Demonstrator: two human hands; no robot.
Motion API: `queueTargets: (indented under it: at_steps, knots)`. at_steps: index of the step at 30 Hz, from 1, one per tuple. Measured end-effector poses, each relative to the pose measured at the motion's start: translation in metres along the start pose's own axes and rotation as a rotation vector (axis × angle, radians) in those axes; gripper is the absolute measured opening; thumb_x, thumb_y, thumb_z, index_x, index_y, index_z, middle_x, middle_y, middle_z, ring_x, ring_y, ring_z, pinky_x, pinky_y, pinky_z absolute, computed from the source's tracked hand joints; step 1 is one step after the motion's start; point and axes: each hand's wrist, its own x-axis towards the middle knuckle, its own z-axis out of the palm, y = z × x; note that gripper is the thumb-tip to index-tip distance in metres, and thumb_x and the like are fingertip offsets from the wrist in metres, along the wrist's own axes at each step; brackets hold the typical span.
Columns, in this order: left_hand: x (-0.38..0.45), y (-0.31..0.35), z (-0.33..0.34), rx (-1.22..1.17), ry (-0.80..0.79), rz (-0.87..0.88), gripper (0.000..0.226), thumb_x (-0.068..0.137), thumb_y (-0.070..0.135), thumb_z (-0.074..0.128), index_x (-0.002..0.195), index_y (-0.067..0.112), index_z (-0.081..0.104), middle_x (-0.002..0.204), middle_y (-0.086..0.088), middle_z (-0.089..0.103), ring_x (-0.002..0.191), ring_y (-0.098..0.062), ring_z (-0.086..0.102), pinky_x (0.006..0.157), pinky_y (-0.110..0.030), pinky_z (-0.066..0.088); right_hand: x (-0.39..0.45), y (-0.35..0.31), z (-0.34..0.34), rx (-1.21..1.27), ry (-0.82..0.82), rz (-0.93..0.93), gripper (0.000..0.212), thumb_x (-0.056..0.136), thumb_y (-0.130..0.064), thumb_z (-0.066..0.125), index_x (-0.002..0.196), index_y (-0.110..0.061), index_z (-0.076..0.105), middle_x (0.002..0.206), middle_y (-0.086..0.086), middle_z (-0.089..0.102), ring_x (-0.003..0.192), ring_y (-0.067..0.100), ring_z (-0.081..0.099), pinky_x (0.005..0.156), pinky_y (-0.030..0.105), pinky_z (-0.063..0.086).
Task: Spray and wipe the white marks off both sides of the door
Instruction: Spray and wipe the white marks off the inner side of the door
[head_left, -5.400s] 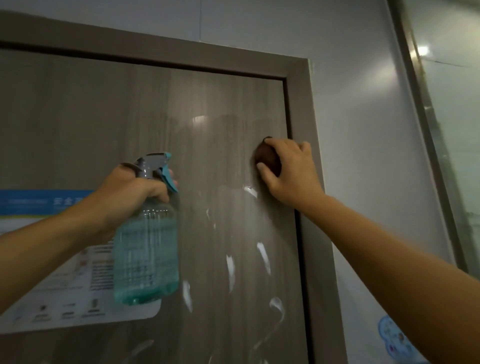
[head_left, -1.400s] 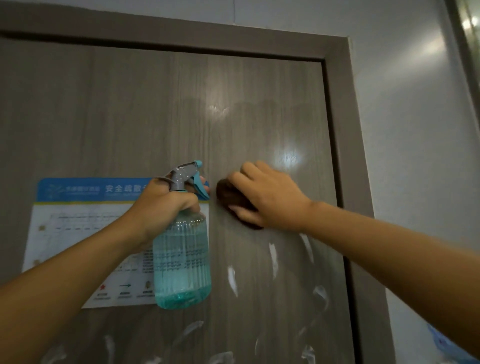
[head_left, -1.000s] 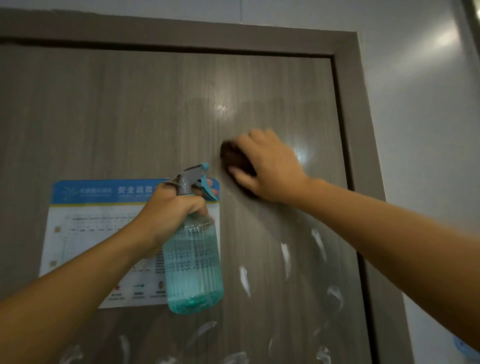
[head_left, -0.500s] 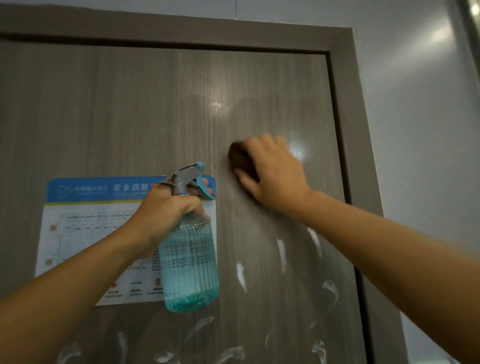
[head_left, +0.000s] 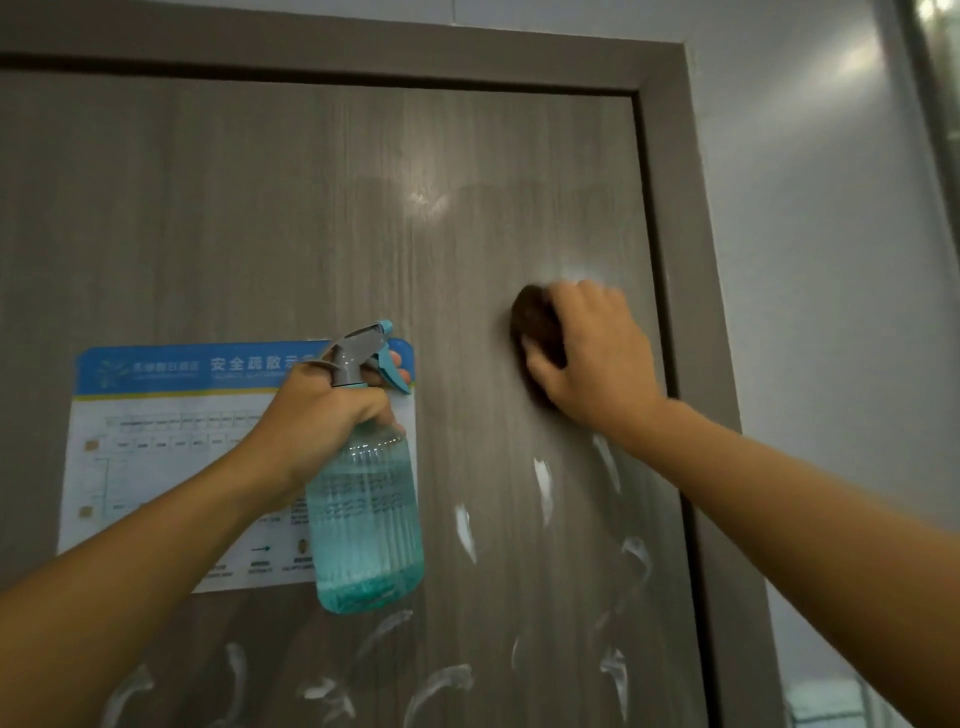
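Note:
A grey wood-grain door (head_left: 260, 218) fills the view. My left hand (head_left: 322, 415) grips the neck of a teal spray bottle (head_left: 363, 519), one finger near its trigger, held upright close to the door. My right hand (head_left: 592, 358) presses a dark brown cloth (head_left: 535, 327) against the door near its right edge. Several white marks (head_left: 543, 480) streak the door below my right hand and along the bottom (head_left: 441, 680). The upper area of the door looks damp and shiny.
A blue and white notice (head_left: 156, 441) is stuck to the door at left, partly behind my left hand and the bottle. The grey door frame (head_left: 691, 260) runs along the top and right. A pale wall (head_left: 831, 312) lies to the right.
My right hand has moved the cloth to the right and down, from the door's middle toward its right edge. The left hand and bottle stay about where they were.

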Motion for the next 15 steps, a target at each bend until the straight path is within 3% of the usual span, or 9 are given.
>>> queueTargets:
  at_steps: [2, 4, 7, 10, 12, 15]
  knots:
    - [-0.004, -0.002, 0.003, 0.036, -0.015, -0.002, 0.034, 0.081, -0.011, 0.069, 0.106, 0.010, 0.076, 0.099, -0.010, 0.078, 0.087, -0.013, 0.076, 0.073, -0.025, 0.062, -0.031, 0.003, -0.006, -0.028, -0.130, -0.155, 0.042, 0.090, -0.045, 0.063, 0.119, -0.016, 0.056, 0.105, 0.004, 0.055, 0.090, 0.024, 0.048, 0.059, 0.041, 0.050]
    - [-0.010, -0.001, 0.010, 0.031, 0.002, -0.001, 0.035, 0.080, -0.013, 0.069, 0.104, 0.012, 0.076, 0.099, -0.011, 0.077, 0.088, -0.014, 0.075, 0.071, -0.025, 0.062, -0.042, 0.017, -0.018, -0.026, -0.212, -0.183, 0.042, 0.090, -0.045, 0.065, 0.121, -0.016, 0.057, 0.105, 0.002, 0.055, 0.090, 0.022, 0.048, 0.064, 0.044, 0.053]
    - [-0.019, 0.001, 0.032, 0.033, -0.033, -0.025, 0.039, 0.076, -0.016, 0.069, 0.105, 0.010, 0.074, 0.103, -0.013, 0.076, 0.095, -0.018, 0.073, 0.077, -0.029, 0.060, -0.041, 0.035, -0.038, 0.165, -0.082, 0.021, 0.040, 0.090, -0.040, 0.070, 0.119, -0.016, 0.057, 0.108, 0.000, 0.059, 0.096, 0.021, 0.054, 0.080, 0.043, 0.053]
    - [-0.033, -0.003, 0.068, 0.058, -0.128, -0.084, 0.034, 0.072, -0.002, 0.073, 0.104, 0.009, 0.073, 0.101, -0.020, 0.075, 0.094, -0.033, 0.074, 0.088, -0.052, 0.062, -0.046, 0.045, -0.054, 0.228, 0.080, 0.114, 0.041, 0.090, -0.033, 0.073, 0.121, -0.012, 0.056, 0.109, -0.003, 0.056, 0.098, 0.021, 0.056, 0.084, 0.036, 0.050]
    - [-0.043, -0.006, 0.091, 0.094, -0.177, -0.100, 0.033, 0.068, 0.012, 0.073, 0.100, 0.011, 0.073, 0.095, -0.015, 0.077, 0.090, -0.037, 0.074, 0.085, -0.057, 0.062, -0.057, 0.050, -0.061, 0.185, 0.064, 0.138, 0.043, 0.090, -0.034, 0.073, 0.123, -0.013, 0.056, 0.109, -0.001, 0.056, 0.099, 0.022, 0.055, 0.084, 0.037, 0.050]
    - [-0.057, -0.011, 0.122, 0.103, -0.235, -0.081, 0.017, 0.074, 0.007, 0.071, 0.089, 0.012, 0.067, 0.071, -0.008, 0.064, 0.070, -0.030, 0.062, 0.072, -0.055, 0.058, -0.073, 0.061, -0.064, 0.113, 0.009, 0.182, 0.044, 0.089, -0.034, 0.075, 0.123, -0.013, 0.056, 0.110, 0.005, 0.058, 0.100, 0.024, 0.054, 0.084, 0.039, 0.050]
